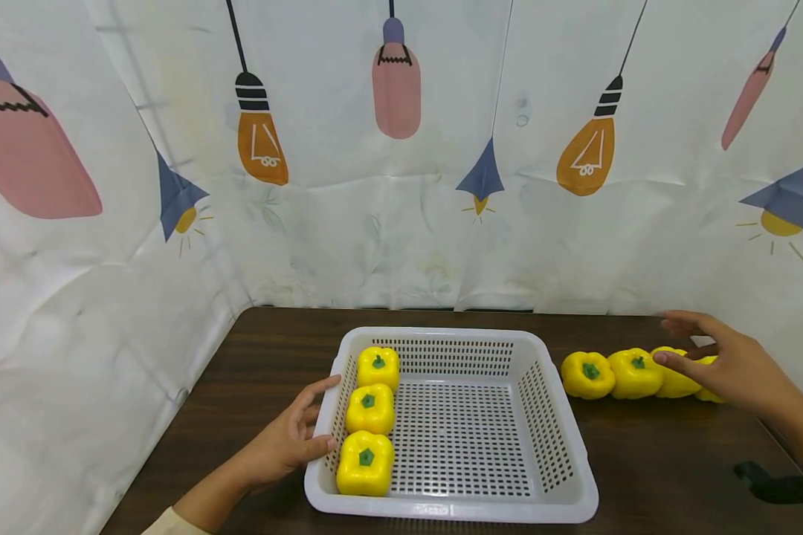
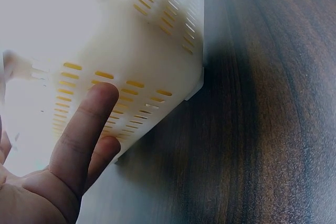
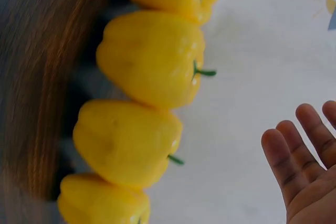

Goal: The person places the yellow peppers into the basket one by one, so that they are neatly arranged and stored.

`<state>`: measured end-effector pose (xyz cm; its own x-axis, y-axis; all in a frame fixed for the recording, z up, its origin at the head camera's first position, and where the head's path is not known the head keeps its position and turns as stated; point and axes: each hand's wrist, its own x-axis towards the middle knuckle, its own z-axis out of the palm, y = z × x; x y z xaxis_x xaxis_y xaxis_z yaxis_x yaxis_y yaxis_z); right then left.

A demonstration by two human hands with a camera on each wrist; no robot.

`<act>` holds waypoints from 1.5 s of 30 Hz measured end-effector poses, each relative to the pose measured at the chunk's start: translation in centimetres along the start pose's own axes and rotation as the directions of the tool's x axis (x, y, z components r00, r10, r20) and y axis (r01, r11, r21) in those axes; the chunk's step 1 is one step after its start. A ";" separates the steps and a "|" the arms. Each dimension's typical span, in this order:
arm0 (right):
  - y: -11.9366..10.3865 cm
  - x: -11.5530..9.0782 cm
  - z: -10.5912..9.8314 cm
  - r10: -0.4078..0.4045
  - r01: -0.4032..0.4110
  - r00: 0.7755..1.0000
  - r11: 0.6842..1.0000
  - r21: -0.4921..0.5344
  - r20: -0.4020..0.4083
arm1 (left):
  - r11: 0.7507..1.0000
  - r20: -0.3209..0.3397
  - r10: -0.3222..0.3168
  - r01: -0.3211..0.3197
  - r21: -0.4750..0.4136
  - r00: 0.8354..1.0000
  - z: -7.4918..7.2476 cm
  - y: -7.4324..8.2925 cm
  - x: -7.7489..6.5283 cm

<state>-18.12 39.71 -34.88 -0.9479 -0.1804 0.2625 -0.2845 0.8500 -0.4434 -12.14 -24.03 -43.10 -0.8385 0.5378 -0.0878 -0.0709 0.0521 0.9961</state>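
A white perforated plastic basket (image 1: pixel 455 509) sits on the table, with three yellow bell peppers in a column along its left wall: a back one (image 1: pixel 387 362), a middle one (image 1: pixel 378 420) and a front one (image 1: pixel 365 479). My left hand (image 1: pixel 284 438) rests at the basket's left rim; in the left wrist view its straight fingers (image 2: pixel 86 129) lie against the slotted outer wall. Above the right end of a row of several yellow peppers (image 1: pixel 632 379), my right hand (image 1: pixel 732 364) hovers with fingers spread and nothing held. It partly hides the row's last pepper (image 1: pixel 709 395).
The dark wood-grain table (image 1: pixel 274 349) ends at a white sheet (image 1: pixel 334 245) printed with hanging lamps, at the back and left. A dark strap-like object (image 1: pixel 766 484) shows by the right wrist. The pepper row stands right of the basket, near the back edge.
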 end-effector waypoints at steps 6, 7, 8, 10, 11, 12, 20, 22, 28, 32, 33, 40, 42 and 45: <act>1.8 -0.1 -0.1 0.027 -0.027 1.000 0.999 -0.018 -0.003 | 1.000 -0.001 -0.002 0.002 -0.002 1.000 0.1 0.1 0.0; 2.1 -0.1 -0.1 0.042 -0.042 0.999 0.999 -0.018 0.003 | 1.000 -0.002 -0.003 0.003 0.000 1.000 0.1 0.1 0.0; 2.3 -0.1 0.0 0.056 -0.056 0.998 0.998 -0.020 0.009 | 1.000 -0.003 -0.005 0.005 0.001 1.000 0.1 0.1 0.0; 2.8 -0.2 0.0 0.075 -0.074 0.997 0.997 -0.020 0.016 | 1.000 -0.007 -0.008 0.008 0.004 1.000 0.1 0.1 0.0; 3.0 -0.2 0.0 0.079 -0.079 0.997 0.997 -0.018 0.016 | 1.000 -0.009 -0.009 0.009 0.007 1.000 0.1 0.1 0.0; 3.3 -0.2 0.0 0.083 -0.083 0.996 0.996 -0.019 0.014 | 1.000 -0.010 -0.009 0.009 0.008 1.000 0.1 0.1 0.1; 4.9 -0.3 -0.2 0.119 -0.118 0.993 0.992 -0.041 0.014 | 1.000 -0.005 -0.010 0.010 0.004 1.000 0.1 0.0 0.0; 5.4 -0.2 -0.3 0.129 -0.128 0.992 0.991 -0.043 0.013 | 1.000 -0.009 -0.012 0.012 0.006 1.000 0.1 0.0 0.1; 6.7 -0.2 -0.4 0.168 -0.167 0.986 0.985 -0.053 0.019 | 1.000 -0.005 -0.007 0.007 -0.005 1.000 0.1 -0.1 0.1; 7.4 -0.3 -0.3 0.188 -0.187 0.982 0.981 -0.053 0.010 | 1.000 -0.001 -0.004 0.004 -0.004 1.000 0.1 0.0 0.0; 7.5 -0.3 -0.3 0.194 -0.194 0.981 0.980 -0.054 0.008 | 1.000 0.001 -0.004 0.004 -0.003 1.000 0.1 0.0 0.0; 8.8 -0.3 -0.2 0.235 -0.233 0.972 0.970 -0.062 0.017 | 1.000 0.009 -0.001 0.001 -0.015 1.000 0.1 -0.1 0.0; 9.1 -0.4 -0.2 0.242 -0.240 0.970 0.968 -0.065 0.023 | 1.000 0.010 0.001 -0.001 -0.017 1.000 0.0 -0.1 0.0; 9.6 -0.5 -0.1 0.252 -0.249 0.967 0.966 -0.072 0.034 | 1.000 0.012 0.003 -0.003 -0.016 1.000 0.0 -0.1 0.0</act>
<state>-20.40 47.98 -39.12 -0.9934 0.0229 0.1127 -0.0283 0.9013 -0.4322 -12.10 -24.04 -43.19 -0.8323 0.5479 -0.0845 -0.0768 0.0370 0.9964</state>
